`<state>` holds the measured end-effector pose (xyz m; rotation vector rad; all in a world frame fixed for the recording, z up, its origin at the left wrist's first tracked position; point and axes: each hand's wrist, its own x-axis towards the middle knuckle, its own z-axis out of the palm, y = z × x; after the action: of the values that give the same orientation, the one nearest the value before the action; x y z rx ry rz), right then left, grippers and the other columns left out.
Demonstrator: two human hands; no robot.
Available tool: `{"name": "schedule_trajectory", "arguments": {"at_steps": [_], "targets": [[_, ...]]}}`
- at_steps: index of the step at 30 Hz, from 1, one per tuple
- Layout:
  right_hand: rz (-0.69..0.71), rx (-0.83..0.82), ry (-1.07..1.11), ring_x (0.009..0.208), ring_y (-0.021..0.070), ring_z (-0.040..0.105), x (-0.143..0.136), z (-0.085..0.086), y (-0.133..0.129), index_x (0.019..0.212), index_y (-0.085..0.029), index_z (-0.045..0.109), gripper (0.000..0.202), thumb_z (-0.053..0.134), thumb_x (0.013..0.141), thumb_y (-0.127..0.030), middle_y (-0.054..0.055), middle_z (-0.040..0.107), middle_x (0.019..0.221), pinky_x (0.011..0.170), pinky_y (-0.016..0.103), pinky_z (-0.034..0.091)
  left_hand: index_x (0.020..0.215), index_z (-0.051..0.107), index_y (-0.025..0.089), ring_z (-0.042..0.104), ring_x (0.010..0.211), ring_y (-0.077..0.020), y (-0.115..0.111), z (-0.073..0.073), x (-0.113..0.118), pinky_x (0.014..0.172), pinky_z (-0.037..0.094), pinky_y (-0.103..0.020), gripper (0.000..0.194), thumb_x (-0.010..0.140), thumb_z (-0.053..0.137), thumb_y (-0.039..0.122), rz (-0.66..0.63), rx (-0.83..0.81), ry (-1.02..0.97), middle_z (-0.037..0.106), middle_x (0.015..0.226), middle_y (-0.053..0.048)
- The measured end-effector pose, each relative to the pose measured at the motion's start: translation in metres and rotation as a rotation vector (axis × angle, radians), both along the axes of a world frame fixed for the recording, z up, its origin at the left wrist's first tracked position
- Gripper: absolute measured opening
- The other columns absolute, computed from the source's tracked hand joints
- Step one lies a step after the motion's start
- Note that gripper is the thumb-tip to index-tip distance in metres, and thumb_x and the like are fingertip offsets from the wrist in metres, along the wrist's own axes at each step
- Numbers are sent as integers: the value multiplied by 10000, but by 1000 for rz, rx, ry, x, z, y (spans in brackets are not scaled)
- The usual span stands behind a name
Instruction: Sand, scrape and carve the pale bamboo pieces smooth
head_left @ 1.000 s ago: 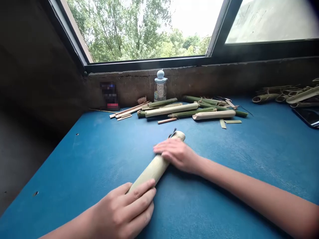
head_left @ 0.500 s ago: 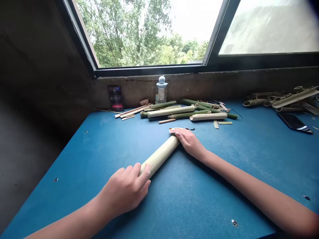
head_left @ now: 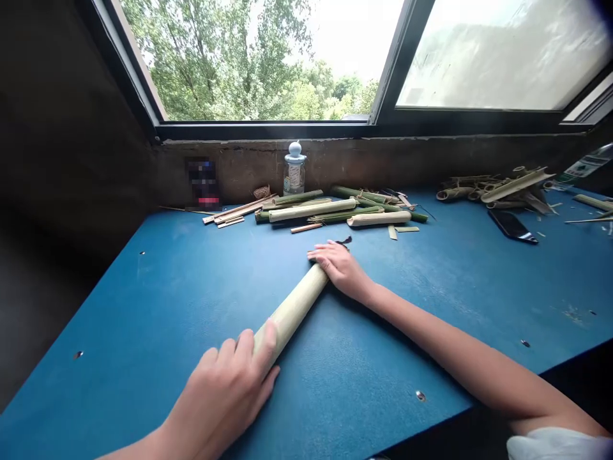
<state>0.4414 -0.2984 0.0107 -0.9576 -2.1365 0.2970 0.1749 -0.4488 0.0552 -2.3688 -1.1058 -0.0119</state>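
A pale, smooth bamboo piece (head_left: pixel 293 310) lies slantwise on the blue table (head_left: pixel 191 294), running from lower left to upper right. My left hand (head_left: pixel 232 380) is wrapped round its near end, thumb on the right side. At the far end, my right hand (head_left: pixel 338 267) presses down over the bamboo with its fingers close together. Something thin and dark shows under those fingers, with a small dark tassel (head_left: pixel 343 241) beyond them; the rest of it is hidden.
Bamboo sticks and halves (head_left: pixel 313 211) lie along the wall beside a lidded jar (head_left: pixel 294 174). More split bamboo (head_left: pixel 514 190) is piled at the right, near a black phone (head_left: pixel 512 226). A bottle (head_left: pixel 585 167) lies at the far right.
The view has shifted right, bringing the bottle and a pale sleeve into sight. Both hands still hold the bamboo; the fingers of my right hand have shifted slightly at its far end.
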Motion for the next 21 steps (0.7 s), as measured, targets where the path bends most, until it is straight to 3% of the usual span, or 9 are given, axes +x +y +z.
{"name": "schedule_trajectory", "arguments": {"at_steps": [2, 4, 6, 7, 9, 11, 14, 18, 21], "targets": [[147, 0, -31, 1225, 189, 645, -16, 1, -20, 1176, -207, 717, 384, 371, 1067, -332, 66, 742, 1226, 1167, 454, 384, 1170, 615, 137, 604, 578, -234, 4, 6, -1, 511, 304, -330, 337, 949, 476, 350, 111, -123, -19, 628, 743, -60], [301, 30, -68, 1284, 157, 604, -27, 2, -29, 1253, -206, 684, 397, 365, 1071, -359, 51, 702, 1310, 1170, 385, 398, 1048, 628, 172, 621, 566, -235, 19, 15, -9, 500, 266, -313, 329, 973, 434, 427, 192, -361, -55, 645, 698, -52], [279, 61, -77, 1300, 172, 595, -23, 2, -16, 1263, -204, 680, 429, 341, 1076, -388, 63, 699, 1314, 1160, 402, 419, 945, 620, 200, 621, 549, -229, 36, 26, -22, 490, 221, -300, 401, 996, 374, 512, 291, -579, -73, 648, 650, -40], [189, 68, -67, 1277, 192, 615, -16, 1, -4, 1240, -206, 693, 440, 331, 1077, -394, 74, 716, 1280, 1152, 440, 429, 905, 615, 203, 617, 545, -230, 43, 30, -28, 485, 206, -297, 449, 1002, 341, 545, 346, -623, -69, 643, 634, -41], [10, 68, -31, 1281, 271, 612, 3, -2, 23, 1229, -157, 696, 477, 299, 1081, -375, 148, 718, 1253, 1137, 582, 406, 863, 614, 187, 614, 556, -235, 51, 32, -35, 482, 199, -296, 520, 1021, 274, 548, 442, -526, -27, 629, 643, -66], [-88, 79, -20, 1347, 330, 548, 14, -4, 38, 1237, -110, 689, 484, 308, 1077, -362, 201, 704, 1255, 1143, 672, 344, 943, 637, 144, 615, 573, -236, 50, 27, -34, 484, 201, -294, 548, 1040, 233, 502, 471, -288, 38, 624, 693, -99], [-57, 103, -65, 1395, 303, 501, -1, -5, 22, 1271, -100, 675, 425, 390, 1060, -335, 181, 678, 1313, 1195, 594, 340, 1137, 629, 82, 616, 575, -227, 42, 16, -25, 488, 194, -281, 541, 1051, 242, 451, 431, -60, 107, 621, 743, -122], [224, 148, -140, 1392, 202, 510, -41, 1, -19, 1342, -145, 632, 376, 441, 1051, -287, 96, 627, 1410, 1207, 421, 401, 1023, 643, 136, 648, 606, -250, 61, 19, -29, 493, 176, -290, 535, 1020, 309, 554, 467, -223, 62, 638, 719, -112], [315, 147, -150, 1419, 204, 478, -38, 1, -16, 1341, -148, 638, 373, 447, 1048, -279, 94, 610, 1429, 1218, 423, 387, 926, 612, 194, 658, 653, -258, 90, 34, -45, 501, 228, -290, 591, 966, 299, 693, 527, -532, -93, 669, 724, -80]]}}
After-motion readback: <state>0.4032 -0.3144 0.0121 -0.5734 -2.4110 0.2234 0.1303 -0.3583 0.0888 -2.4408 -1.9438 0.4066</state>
